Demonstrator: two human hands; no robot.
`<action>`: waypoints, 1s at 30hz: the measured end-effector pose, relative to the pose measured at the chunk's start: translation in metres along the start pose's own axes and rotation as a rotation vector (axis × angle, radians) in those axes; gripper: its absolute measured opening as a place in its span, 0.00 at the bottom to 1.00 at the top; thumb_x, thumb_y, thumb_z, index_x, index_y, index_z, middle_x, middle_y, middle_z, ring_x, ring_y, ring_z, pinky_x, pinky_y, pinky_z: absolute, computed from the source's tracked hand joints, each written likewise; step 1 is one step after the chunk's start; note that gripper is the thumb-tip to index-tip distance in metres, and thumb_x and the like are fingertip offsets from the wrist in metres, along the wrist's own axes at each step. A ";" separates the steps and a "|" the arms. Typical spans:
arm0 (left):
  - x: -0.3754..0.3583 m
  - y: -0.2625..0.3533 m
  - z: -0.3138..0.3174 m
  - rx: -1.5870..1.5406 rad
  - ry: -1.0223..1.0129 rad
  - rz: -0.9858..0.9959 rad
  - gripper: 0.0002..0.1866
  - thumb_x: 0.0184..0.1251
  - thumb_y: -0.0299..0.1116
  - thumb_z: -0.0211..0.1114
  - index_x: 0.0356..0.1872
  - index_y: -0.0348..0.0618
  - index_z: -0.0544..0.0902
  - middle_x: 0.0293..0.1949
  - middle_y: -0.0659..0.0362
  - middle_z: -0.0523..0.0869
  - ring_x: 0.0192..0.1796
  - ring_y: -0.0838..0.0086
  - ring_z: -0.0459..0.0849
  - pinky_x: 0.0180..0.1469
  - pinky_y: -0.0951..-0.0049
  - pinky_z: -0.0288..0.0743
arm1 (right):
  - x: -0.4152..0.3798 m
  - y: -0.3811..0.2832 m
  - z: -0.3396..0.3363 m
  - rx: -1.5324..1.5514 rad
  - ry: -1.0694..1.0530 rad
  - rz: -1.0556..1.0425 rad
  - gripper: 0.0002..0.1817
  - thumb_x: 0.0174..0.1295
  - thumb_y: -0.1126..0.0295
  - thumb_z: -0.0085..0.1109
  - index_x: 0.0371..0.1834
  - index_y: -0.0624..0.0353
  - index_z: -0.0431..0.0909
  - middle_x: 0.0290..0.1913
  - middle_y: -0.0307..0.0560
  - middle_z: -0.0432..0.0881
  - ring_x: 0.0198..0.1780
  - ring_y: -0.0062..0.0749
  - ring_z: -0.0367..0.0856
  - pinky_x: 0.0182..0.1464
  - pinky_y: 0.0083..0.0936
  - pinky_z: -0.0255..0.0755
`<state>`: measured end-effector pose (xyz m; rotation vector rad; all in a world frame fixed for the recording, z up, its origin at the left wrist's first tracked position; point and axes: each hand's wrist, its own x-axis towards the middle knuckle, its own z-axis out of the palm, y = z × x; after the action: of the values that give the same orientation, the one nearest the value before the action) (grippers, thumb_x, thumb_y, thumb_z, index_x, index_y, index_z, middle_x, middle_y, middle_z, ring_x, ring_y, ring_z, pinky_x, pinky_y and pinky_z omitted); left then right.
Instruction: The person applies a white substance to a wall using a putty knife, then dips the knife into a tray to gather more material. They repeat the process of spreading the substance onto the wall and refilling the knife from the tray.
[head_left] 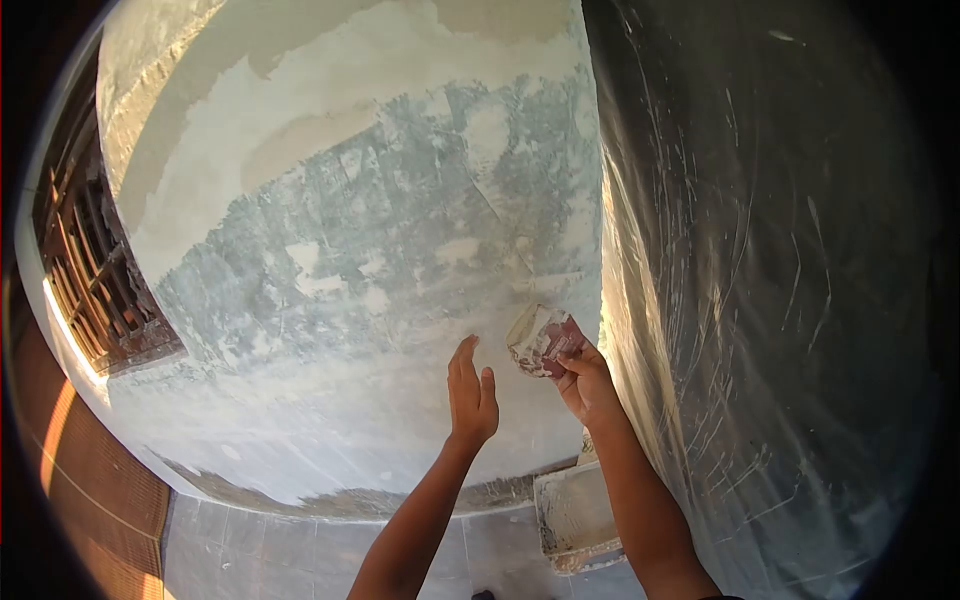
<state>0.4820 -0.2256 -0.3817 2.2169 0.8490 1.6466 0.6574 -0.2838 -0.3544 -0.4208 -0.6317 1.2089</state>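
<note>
A maroon piece, heavily smeared with white and curved along its left edge, is in my right hand. My thumb lies over its lower right corner; I cannot tell its exact kind. Just left of it, my left hand is raised with fingers stretched and thumb apart, holding nothing. Both hands are in front of a wall coated unevenly with whitish filler over a grey-green, patchy surface.
Dusty plastic sheeting hangs along the right side. A pale, smeared rectangular tray is on the grey tiled floor, below my right forearm. A barred window and a brown woven surface are at the left.
</note>
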 end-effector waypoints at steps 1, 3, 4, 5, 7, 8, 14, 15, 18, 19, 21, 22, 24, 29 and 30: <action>0.014 0.007 -0.011 0.035 0.019 0.043 0.28 0.79 0.44 0.41 0.69 0.31 0.62 0.69 0.40 0.66 0.71 0.47 0.63 0.72 0.54 0.54 | 0.005 -0.007 0.014 -0.005 -0.024 -0.022 0.27 0.61 0.87 0.46 0.66 0.64 0.64 0.60 0.51 0.76 0.59 0.37 0.79 0.61 0.32 0.76; 0.039 0.019 -0.034 0.080 0.054 0.107 0.29 0.79 0.44 0.41 0.69 0.31 0.62 0.69 0.40 0.66 0.71 0.47 0.63 0.72 0.53 0.54 | 0.013 -0.017 0.045 -0.005 -0.074 -0.055 0.27 0.62 0.87 0.44 0.67 0.65 0.63 0.60 0.52 0.75 0.60 0.37 0.78 0.62 0.32 0.75; 0.051 0.025 -0.046 0.081 0.068 0.122 0.29 0.79 0.45 0.41 0.70 0.31 0.61 0.69 0.40 0.66 0.71 0.47 0.63 0.72 0.53 0.54 | 0.014 -0.023 0.065 0.008 -0.090 -0.073 0.27 0.62 0.87 0.43 0.67 0.65 0.64 0.60 0.52 0.75 0.60 0.36 0.78 0.61 0.31 0.76; 0.061 0.029 -0.050 0.080 0.080 0.136 0.29 0.79 0.45 0.41 0.70 0.32 0.61 0.69 0.40 0.66 0.71 0.47 0.63 0.72 0.53 0.54 | 0.017 -0.029 0.075 0.021 -0.104 -0.089 0.27 0.62 0.88 0.43 0.67 0.65 0.64 0.60 0.51 0.75 0.60 0.35 0.78 0.61 0.30 0.76; 0.080 0.040 -0.072 0.098 0.101 0.170 0.29 0.79 0.45 0.41 0.70 0.32 0.61 0.69 0.40 0.65 0.71 0.47 0.63 0.72 0.53 0.53 | 0.023 -0.035 0.101 0.023 -0.148 -0.089 0.27 0.62 0.88 0.42 0.67 0.65 0.64 0.60 0.51 0.75 0.59 0.35 0.78 0.61 0.29 0.76; 0.091 0.044 -0.083 0.106 0.109 0.195 0.30 0.79 0.46 0.40 0.70 0.32 0.61 0.69 0.40 0.65 0.71 0.47 0.62 0.72 0.53 0.53 | 0.026 -0.037 0.115 0.022 -0.176 -0.088 0.27 0.62 0.88 0.42 0.67 0.64 0.64 0.60 0.50 0.75 0.59 0.35 0.78 0.60 0.29 0.76; 0.148 0.057 -0.147 0.152 0.180 0.347 0.30 0.79 0.47 0.40 0.70 0.32 0.60 0.69 0.40 0.65 0.71 0.47 0.63 0.72 0.53 0.54 | 0.040 -0.047 0.195 -0.046 -0.265 -0.169 0.27 0.63 0.88 0.44 0.67 0.63 0.66 0.60 0.49 0.77 0.60 0.33 0.78 0.65 0.28 0.73; 0.156 0.058 -0.158 0.152 0.190 0.363 0.30 0.79 0.47 0.40 0.70 0.32 0.60 0.69 0.40 0.65 0.71 0.47 0.63 0.72 0.53 0.54 | 0.042 -0.048 0.208 -0.047 -0.278 -0.181 0.27 0.63 0.88 0.44 0.67 0.63 0.66 0.60 0.49 0.77 0.60 0.33 0.78 0.65 0.28 0.73; 0.176 0.058 -0.197 0.194 0.198 0.388 0.30 0.79 0.47 0.40 0.70 0.33 0.60 0.69 0.40 0.65 0.71 0.47 0.63 0.71 0.53 0.55 | 0.051 -0.044 0.250 -0.141 -0.261 -0.254 0.24 0.65 0.87 0.44 0.66 0.63 0.67 0.59 0.47 0.77 0.58 0.30 0.79 0.61 0.26 0.74; 0.183 0.055 -0.210 0.213 0.200 0.408 0.30 0.79 0.46 0.40 0.70 0.33 0.61 0.69 0.40 0.66 0.70 0.47 0.64 0.71 0.53 0.55 | 0.055 -0.040 0.263 -0.176 -0.232 -0.313 0.24 0.66 0.87 0.45 0.65 0.63 0.68 0.58 0.46 0.78 0.56 0.28 0.79 0.58 0.24 0.74; 0.195 0.049 -0.236 0.233 0.205 0.434 0.29 0.78 0.46 0.41 0.70 0.33 0.61 0.69 0.40 0.66 0.70 0.47 0.64 0.71 0.53 0.55 | 0.060 -0.034 0.290 -0.208 -0.207 -0.377 0.23 0.66 0.86 0.45 0.64 0.63 0.69 0.57 0.45 0.78 0.55 0.27 0.79 0.56 0.23 0.74; 0.202 0.045 -0.249 0.267 0.206 0.462 0.29 0.78 0.45 0.43 0.70 0.34 0.61 0.69 0.40 0.66 0.70 0.47 0.65 0.70 0.53 0.56 | 0.061 -0.030 0.305 -0.210 -0.178 -0.389 0.22 0.67 0.86 0.45 0.64 0.62 0.69 0.57 0.45 0.78 0.53 0.26 0.79 0.54 0.23 0.73; 0.218 0.037 -0.276 0.297 0.211 0.501 0.29 0.77 0.44 0.45 0.70 0.34 0.61 0.68 0.41 0.66 0.70 0.48 0.65 0.70 0.53 0.56 | 0.068 -0.021 0.333 -0.212 -0.151 -0.413 0.21 0.67 0.85 0.45 0.64 0.62 0.70 0.57 0.44 0.78 0.52 0.25 0.80 0.52 0.22 0.72; 0.252 0.021 -0.333 0.475 0.270 0.604 0.30 0.69 0.37 0.56 0.69 0.37 0.62 0.69 0.42 0.66 0.69 0.48 0.66 0.68 0.54 0.59 | 0.092 0.014 0.383 -0.383 -0.147 -0.633 0.21 0.65 0.87 0.46 0.62 0.67 0.72 0.56 0.50 0.80 0.57 0.30 0.79 0.62 0.27 0.69; 0.260 0.018 -0.342 0.471 0.270 0.611 0.30 0.69 0.37 0.56 0.69 0.37 0.62 0.69 0.42 0.66 0.69 0.48 0.66 0.68 0.54 0.59 | 0.095 0.019 0.394 -0.382 -0.144 -0.640 0.21 0.65 0.87 0.46 0.62 0.67 0.72 0.56 0.50 0.80 0.57 0.30 0.79 0.62 0.27 0.69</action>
<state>0.2170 -0.1342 -0.0548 2.8222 0.7156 2.2475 0.4074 -0.1997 -0.0459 -0.4062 -1.0353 0.5080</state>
